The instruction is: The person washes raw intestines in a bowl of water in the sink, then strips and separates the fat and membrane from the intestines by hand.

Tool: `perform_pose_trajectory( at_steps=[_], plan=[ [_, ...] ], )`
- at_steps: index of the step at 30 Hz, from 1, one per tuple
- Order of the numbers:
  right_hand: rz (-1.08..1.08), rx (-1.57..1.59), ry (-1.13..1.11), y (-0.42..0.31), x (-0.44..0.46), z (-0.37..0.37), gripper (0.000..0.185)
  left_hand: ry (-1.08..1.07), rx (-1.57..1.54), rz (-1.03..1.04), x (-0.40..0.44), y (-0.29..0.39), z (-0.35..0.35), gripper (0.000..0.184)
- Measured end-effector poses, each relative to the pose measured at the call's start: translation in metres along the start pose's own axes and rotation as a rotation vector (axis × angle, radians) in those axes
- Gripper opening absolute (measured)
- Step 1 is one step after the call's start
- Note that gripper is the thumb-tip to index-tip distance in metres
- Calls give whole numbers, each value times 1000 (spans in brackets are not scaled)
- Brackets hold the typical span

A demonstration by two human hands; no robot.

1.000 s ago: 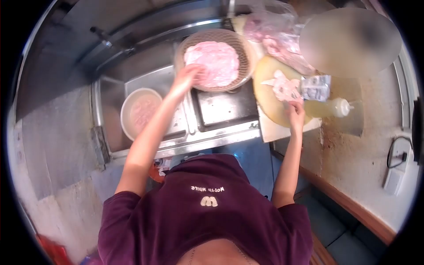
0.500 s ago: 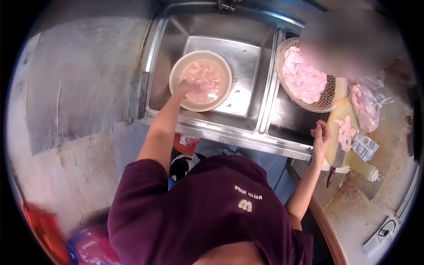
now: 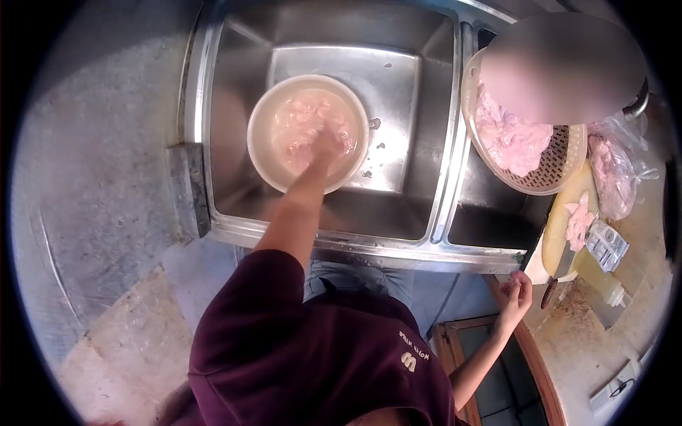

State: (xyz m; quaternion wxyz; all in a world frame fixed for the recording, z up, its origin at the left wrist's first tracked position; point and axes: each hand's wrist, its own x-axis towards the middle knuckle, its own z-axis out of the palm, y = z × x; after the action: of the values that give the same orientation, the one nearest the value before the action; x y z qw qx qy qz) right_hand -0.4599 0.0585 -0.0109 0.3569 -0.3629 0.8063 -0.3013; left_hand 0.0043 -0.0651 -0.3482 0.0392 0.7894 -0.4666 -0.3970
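Observation:
My left hand (image 3: 325, 148) is down in a round white bowl (image 3: 257, 153) of cloudy water. Pieces of pale pink meat (image 3: 304, 113) lie around it, and the water and meat hide its fingers. My right hand (image 3: 516, 297) is raised just off the sink's front edge, fingers curled together around something small and pinkish that I cannot make out. Beyond it a knife (image 3: 565, 263) rests at the edge of a yellow round board (image 3: 553, 238), beside a flat piece of pink meat (image 3: 580, 221).
A perforated basket (image 3: 566, 157) of pink meat (image 3: 513, 140) stands over the right sink basin (image 3: 490, 219). At the right are a plastic bag of meat (image 3: 612, 176), a printed packet (image 3: 607, 246) and a squeeze bottle (image 3: 602, 282). A blurred patch covers the upper right.
My left hand has gone from the basket into the bowl and shifted rightward inside it. My right hand has left the meat on the board and come nearer my body. The view has turned left.

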Motion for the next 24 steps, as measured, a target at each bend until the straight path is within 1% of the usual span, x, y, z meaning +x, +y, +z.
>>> perform_pose_trajectory(
  at_steps=[2,5,8,10,11,12,13,15,17,19,20,21,23,24],
  plan=[
    [2,3,0,-18,-1,6,21,134,27,-62,-14,28,22,57],
    [-20,25,0,-33,-3,8,21,-221,-277,-105,-30,38,6,45],
    [-35,29,-55,-26,-1,1,21,-336,-409,-169,-55,57,-34,34],
    [-14,92,-81,-26,1,-1,21,-193,-344,29,-54,36,-39,28],
    [-5,126,-93,-31,5,1,21,-119,-308,130,-63,38,-60,25],
    [-46,117,-144,-41,12,3,20,-127,-421,121,-80,40,-89,22],
    [-112,136,-162,-35,23,6,19,-146,-536,109,-107,63,-136,20],
    [-136,98,-269,-56,31,11,21,-84,-559,39,-143,86,-188,13],
    [-184,132,-369,-65,43,18,22,-83,-718,272,-164,92,-222,13],
    [-191,135,-438,-81,48,27,24,-6,-589,272,-193,116,-260,17],
    [-222,142,-491,-82,55,31,23,34,-561,343,-203,123,-272,17],
    [-251,147,-544,-81,61,37,23,15,-604,212,-211,129,-282,16],
    [-261,80,-591,-88,67,52,22,63,-604,306,-219,138,-297,15],
    [-309,127,-623,-98,65,58,20,163,-548,515,-218,138,-298,15]
  ],
)
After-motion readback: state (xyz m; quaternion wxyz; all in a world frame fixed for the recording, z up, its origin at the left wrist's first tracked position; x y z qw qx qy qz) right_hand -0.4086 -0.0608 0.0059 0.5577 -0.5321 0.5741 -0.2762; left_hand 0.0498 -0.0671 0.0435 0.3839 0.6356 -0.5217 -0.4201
